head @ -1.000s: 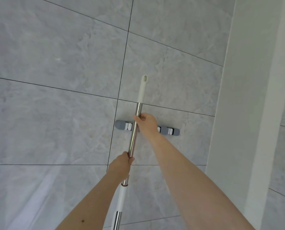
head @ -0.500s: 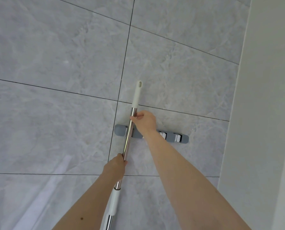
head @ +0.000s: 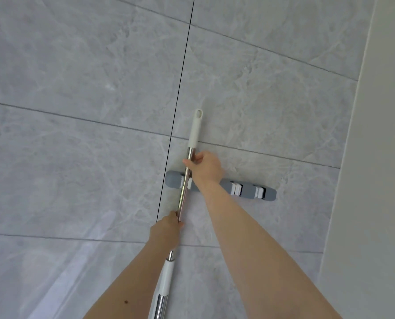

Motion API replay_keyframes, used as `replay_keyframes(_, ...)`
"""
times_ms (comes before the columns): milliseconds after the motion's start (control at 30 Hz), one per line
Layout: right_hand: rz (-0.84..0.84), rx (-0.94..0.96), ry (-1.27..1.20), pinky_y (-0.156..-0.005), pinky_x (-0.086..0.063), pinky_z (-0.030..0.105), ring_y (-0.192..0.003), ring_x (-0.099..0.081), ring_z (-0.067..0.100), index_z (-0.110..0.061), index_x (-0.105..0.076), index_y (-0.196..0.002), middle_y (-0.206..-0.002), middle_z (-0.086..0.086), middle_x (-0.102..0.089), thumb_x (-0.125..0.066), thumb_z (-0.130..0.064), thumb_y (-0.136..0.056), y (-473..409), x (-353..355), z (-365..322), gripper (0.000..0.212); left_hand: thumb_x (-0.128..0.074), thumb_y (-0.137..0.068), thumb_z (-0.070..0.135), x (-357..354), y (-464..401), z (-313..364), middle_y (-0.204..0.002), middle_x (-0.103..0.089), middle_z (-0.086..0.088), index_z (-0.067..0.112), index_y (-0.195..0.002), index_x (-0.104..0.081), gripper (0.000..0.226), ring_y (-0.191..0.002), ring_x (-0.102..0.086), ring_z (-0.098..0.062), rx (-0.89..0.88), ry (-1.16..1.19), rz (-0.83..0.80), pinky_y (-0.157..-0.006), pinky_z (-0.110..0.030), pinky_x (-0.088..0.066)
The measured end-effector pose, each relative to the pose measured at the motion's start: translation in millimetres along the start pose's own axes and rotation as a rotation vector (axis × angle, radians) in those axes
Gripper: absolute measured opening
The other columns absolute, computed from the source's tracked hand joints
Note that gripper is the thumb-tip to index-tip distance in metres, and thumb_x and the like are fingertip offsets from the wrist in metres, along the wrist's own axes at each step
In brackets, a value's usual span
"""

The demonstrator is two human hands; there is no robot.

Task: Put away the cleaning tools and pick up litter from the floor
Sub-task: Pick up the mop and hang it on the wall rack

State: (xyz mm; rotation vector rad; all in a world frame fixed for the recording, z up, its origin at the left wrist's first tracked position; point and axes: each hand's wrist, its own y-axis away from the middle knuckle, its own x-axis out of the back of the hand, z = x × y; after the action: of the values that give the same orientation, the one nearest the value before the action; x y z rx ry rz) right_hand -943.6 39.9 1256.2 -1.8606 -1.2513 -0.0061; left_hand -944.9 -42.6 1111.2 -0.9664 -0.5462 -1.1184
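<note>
A long mop handle, shiny steel with a white tip and a white collar lower down, stands nearly upright against the grey tiled wall. It crosses the leftmost white clip of a grey wall-mounted holder rail. My right hand grips the steel shaft just above the rail. My left hand grips the shaft lower down, below the rail. The mop's head is out of view below the frame.
Two more white clips sit free on the rail's right part. The wall is large grey marble-look tiles with dark joints. A plain white wall or door frame runs up the right side.
The handle has shifted left along the rail and now lies over the leftmost clip. Both hands kept their grip and moved with it; the view has drifted so the rail shows further right.
</note>
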Motion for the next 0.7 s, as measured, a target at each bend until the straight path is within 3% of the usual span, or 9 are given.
replay_keyframes(100, 0.027, 0.016, 0.001, -0.092, -0.046, 0.046, -0.097, -0.063, 0.028, -0.014, -0.061, -0.091, -0.1, 0.005, -0.07, -0.066, -0.039, -0.082, -3, -10, 0, 0.026, -0.035, -0.099, 0.024, -2, -5, -1, -0.104, -0.062, -0.01, 0.013, -0.116, -0.042, 0.021, -0.102, -0.064, -0.029, -0.006, -0.038, 0.019, -0.073, -0.029, -0.04)
replay_keyframes(333, 0.05, 0.032, 0.065, -0.093, -0.043, 0.042, -0.096, -0.062, 0.029, -0.013, -0.061, -0.092, -0.098, 0.006, -0.07, -0.058, -0.039, -0.088, 2, -15, 1, 0.027, -0.038, -0.098, 0.027, -1, -1, 2, -0.118, -0.063, -0.005, 0.014, -0.127, -0.043, 0.032, -0.107, -0.064, -0.024, 0.059, -0.19, 0.064, -0.079, -0.027, -0.043)
replay_keyframes(500, 0.255, 0.037, 0.018, -0.091, -0.034, 0.035, -0.108, -0.053, 0.022, -0.019, -0.062, -0.103, -0.106, 0.0, -0.062, -0.056, -0.034, -0.089, 22, -30, 10, 0.021, -0.04, -0.099, 0.035, 5, 5, -7, -0.113, -0.064, -0.005, 0.017, -0.099, -0.046, 0.02, -0.105, -0.062, -0.026, 0.12, -0.186, 0.116, -0.065, -0.025, -0.033)
replay_keyframes(600, 0.394, 0.202, 0.007, -0.086, -0.028, 0.029, -0.103, -0.054, 0.02, -0.021, -0.062, -0.104, -0.103, -0.002, -0.06, -0.059, -0.024, -0.084, 45, -41, 10, 0.02, -0.037, -0.101, 0.032, 13, 23, -28, -0.112, -0.063, -0.007, 0.01, -0.109, -0.05, 0.027, -0.104, -0.062, -0.027, 0.168, -0.222, 0.178, -0.073, -0.028, -0.037)
replay_keyframes(700, 0.33, 0.425, 0.012, -0.09, -0.031, 0.028, -0.102, -0.056, 0.021, -0.018, -0.061, -0.107, -0.107, -0.001, -0.06, -0.063, -0.02, -0.08, 72, -57, -1, 0.027, -0.037, -0.101, 0.027, 30, 44, -56, -0.107, -0.063, -0.007, 0.013, -0.1, -0.048, 0.018, -0.1, -0.063, -0.028, 0.216, -0.238, 0.215, -0.071, -0.03, -0.038)
